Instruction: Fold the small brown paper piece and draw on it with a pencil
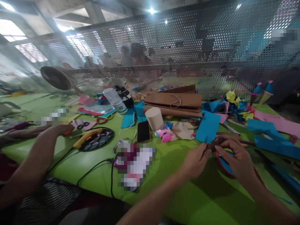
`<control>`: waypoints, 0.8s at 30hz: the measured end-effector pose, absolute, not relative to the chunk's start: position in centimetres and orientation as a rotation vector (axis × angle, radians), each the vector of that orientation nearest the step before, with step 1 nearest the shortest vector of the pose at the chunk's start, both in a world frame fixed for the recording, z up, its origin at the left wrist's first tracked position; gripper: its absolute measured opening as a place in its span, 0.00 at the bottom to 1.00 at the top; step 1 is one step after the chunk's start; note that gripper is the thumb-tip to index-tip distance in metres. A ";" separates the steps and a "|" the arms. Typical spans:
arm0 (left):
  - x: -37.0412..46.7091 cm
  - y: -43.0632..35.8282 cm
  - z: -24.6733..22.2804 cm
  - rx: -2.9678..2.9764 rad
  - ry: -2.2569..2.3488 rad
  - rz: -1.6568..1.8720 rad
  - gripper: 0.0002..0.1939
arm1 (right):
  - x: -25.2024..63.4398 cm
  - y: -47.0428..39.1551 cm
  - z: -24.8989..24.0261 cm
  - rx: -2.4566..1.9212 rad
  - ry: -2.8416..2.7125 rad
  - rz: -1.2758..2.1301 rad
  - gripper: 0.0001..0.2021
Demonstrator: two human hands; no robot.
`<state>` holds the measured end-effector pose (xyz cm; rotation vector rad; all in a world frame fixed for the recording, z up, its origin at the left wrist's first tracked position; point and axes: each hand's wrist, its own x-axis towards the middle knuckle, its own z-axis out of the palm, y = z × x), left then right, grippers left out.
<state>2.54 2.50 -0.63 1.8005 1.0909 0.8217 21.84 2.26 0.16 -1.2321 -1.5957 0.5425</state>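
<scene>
My left hand (196, 160) is closed, pinching a small folded piece of brown paper (212, 145) between thumb and fingers. From the other side my right hand (237, 156) grips the same piece, its fingertips close to those of the left. Both hands are just above the green table. Partly hidden under my right hand is a blue thing with a curved red rim (221, 164); its kind I cannot make out. Just behind my hands a blue paper sheet (207, 126) stands out, and a blue cut paper (273, 137) lies to the right.
Brown folded paper (173, 101), a cream roll (154, 118) and a dark phone (143, 132) occupy the middle. A yellow glue gun (87, 137) rests on a black tray (105, 142). Another person's arms (35, 156) reach in at left. A perforated metal screen (164, 47) stands behind.
</scene>
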 end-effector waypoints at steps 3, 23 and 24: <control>2.6 2.7 -0.6 1.840 1.123 0.829 0.12 | 21.9 2.5 0.1 -1.217 -1.517 0.571 0.10; 2.3 3.1 -0.2 2.005 1.251 0.663 0.12 | 22.8 3.1 0.1 -1.144 -1.336 0.861 0.13; 2.3 3.1 -0.1 1.978 1.230 0.674 0.12 | 22.8 3.2 -0.1 -1.130 -1.313 0.864 0.13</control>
